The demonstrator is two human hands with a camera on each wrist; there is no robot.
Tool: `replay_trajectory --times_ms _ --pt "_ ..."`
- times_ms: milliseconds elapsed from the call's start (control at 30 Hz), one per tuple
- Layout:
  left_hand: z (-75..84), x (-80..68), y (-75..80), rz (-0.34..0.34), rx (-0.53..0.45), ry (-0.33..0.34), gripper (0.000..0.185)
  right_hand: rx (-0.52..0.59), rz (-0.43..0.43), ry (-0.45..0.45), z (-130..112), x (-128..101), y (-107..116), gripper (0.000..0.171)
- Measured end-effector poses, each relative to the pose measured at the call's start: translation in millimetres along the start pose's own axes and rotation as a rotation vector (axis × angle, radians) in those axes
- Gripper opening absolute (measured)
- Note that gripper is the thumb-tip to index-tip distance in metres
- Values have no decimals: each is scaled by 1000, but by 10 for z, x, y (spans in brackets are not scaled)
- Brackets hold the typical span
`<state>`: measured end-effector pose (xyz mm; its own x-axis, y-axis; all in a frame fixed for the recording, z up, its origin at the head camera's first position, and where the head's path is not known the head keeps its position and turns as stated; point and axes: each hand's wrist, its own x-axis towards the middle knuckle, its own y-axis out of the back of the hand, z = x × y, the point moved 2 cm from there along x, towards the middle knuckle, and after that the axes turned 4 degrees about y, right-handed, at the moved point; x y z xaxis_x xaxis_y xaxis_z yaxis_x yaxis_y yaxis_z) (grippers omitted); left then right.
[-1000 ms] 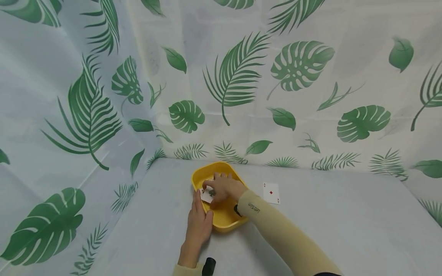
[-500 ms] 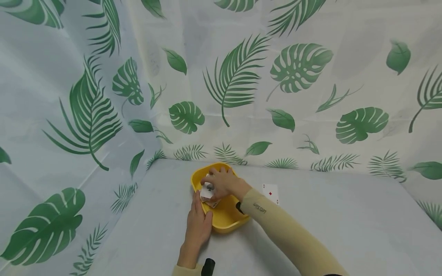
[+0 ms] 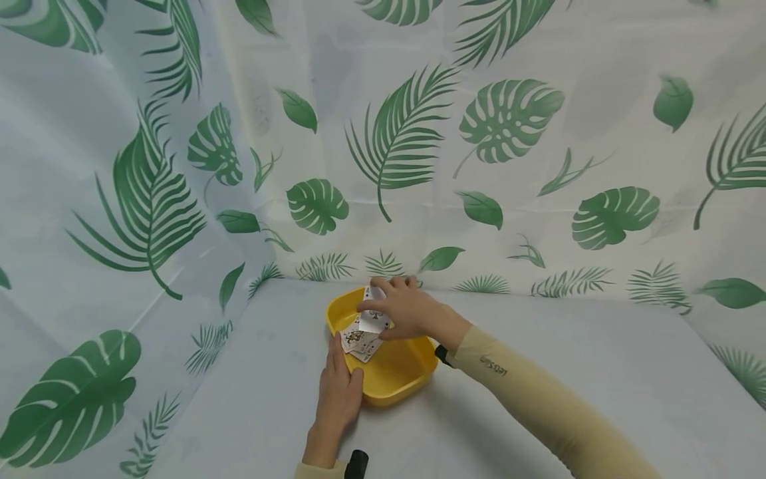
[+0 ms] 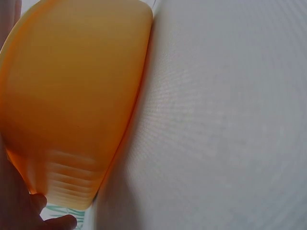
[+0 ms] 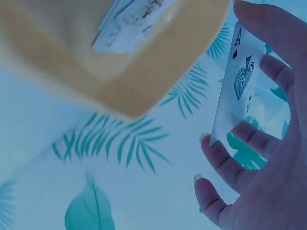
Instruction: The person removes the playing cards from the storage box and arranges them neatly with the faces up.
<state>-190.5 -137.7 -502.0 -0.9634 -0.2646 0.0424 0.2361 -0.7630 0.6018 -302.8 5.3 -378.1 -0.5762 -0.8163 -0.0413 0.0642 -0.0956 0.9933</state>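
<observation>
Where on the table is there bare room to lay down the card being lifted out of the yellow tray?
Bare table lies right of the yellow tray, past the right forearm, toward the leaf curtain. A narrower strip lies left of the left hand. The tray is crowded: more cards lie inside, under the right hand pinching the ace of spades.

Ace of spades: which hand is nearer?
Right. The right hand pinches the ace of spades above the yellow tray; the left hand rests against the tray's near-left outer wall, touching no card.

A flat pale grey cloth-covered table carries a shallow yellow plastic tray at its ten o'clock corner.
</observation>
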Motion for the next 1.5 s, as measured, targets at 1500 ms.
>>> replay_trajectory --times_ms 1500 --pt "-114 -140 136 -43 -20 20 81 405 -256 -342 1376 -1619 -919 64"
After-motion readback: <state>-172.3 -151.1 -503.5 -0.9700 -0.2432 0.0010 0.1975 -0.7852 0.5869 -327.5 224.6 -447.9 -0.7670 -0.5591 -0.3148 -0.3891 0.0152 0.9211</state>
